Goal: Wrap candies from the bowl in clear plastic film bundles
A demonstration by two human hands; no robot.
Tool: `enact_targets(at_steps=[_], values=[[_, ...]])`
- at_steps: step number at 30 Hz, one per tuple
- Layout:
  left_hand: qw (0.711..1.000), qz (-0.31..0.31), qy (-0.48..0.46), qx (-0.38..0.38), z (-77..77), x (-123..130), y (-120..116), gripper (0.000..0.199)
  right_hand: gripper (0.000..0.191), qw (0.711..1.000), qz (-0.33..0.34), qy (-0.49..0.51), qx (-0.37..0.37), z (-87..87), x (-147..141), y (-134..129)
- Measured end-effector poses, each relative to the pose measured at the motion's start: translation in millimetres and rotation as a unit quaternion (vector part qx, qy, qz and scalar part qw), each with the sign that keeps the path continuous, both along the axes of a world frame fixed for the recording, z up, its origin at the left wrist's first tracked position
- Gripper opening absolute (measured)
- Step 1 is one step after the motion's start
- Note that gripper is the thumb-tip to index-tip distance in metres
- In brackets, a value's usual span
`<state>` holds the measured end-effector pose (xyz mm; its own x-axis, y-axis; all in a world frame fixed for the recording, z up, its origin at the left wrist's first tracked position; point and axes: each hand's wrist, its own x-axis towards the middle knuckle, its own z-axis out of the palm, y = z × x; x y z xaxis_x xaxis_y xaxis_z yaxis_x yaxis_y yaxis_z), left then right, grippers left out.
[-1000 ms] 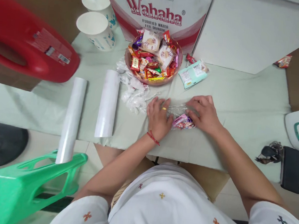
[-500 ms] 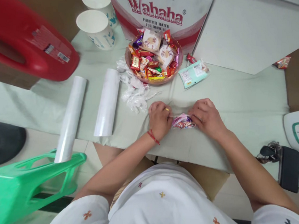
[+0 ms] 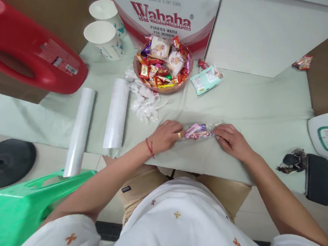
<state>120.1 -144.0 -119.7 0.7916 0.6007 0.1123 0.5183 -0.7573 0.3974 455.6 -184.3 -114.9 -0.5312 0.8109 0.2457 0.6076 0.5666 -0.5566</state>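
Observation:
Between my hands, just above or on the green tablecloth, lies a small bundle of wrapped candies (image 3: 196, 131), pink, purple and red, inside clear plastic wrap (image 3: 212, 126). My left hand (image 3: 168, 135), with a ring and a red cord at the wrist, is closed at the left end of the wrap; its fingertips are partly hidden. The fingers of my right hand (image 3: 231, 139) pinch the right end. Beyond them sits a pink glass bowl (image 3: 162, 89) full of candies and round packaged biscuits. Crumpled clear plastic pieces (image 3: 147, 104) lie beside the bowl.
Two white film rolls (image 3: 116, 113) lie to the left, one jutting past the table edge over a green stool (image 3: 10, 205). A red jug (image 3: 35, 50), paper cups (image 3: 102, 37), a Wahaha box (image 3: 168, 8), a turquoise packet (image 3: 205, 80), keys (image 3: 292, 161) and a phone (image 3: 318, 178) stand or lie around.
My hands have moved apart, the left one leftward and the right one slightly rightward. The wrap's ends now stretch out from the candies on both sides. The view has shifted slightly.

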Motion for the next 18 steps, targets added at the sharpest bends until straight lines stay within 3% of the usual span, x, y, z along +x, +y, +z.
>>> enact_targets(at_steps=[3, 6, 9, 13, 18], values=[[0.998, -0.063, -0.003, -0.025, 8.8, -18, -6, 0.036, 0.033, 1.0, -0.013, 0.01, 0.013, -1.8, 7, 2], [0.998, -0.05, 0.003, -0.035, 12.7, -22, -14, 0.031, 0.03, 0.996, -0.06, -0.012, 0.057, 2.9, 1, 1], [1.0, -0.011, 0.006, -0.018, 9.6, -14, -19, 0.027, 0.03, 0.989, -0.092, -0.034, 0.111, 9.6, -26, -11], [0.999, 0.022, -0.009, -0.029, 6.8, -6, -23, 0.028, 0.036, 0.988, -0.027, -0.098, 0.118, 5.9, -83, -31], [0.993, 0.038, -0.079, -0.076, 22.3, -10, -35, 0.024, 0.027, 0.989, -0.025, -0.097, 0.107, -6.2, -117, -39]])
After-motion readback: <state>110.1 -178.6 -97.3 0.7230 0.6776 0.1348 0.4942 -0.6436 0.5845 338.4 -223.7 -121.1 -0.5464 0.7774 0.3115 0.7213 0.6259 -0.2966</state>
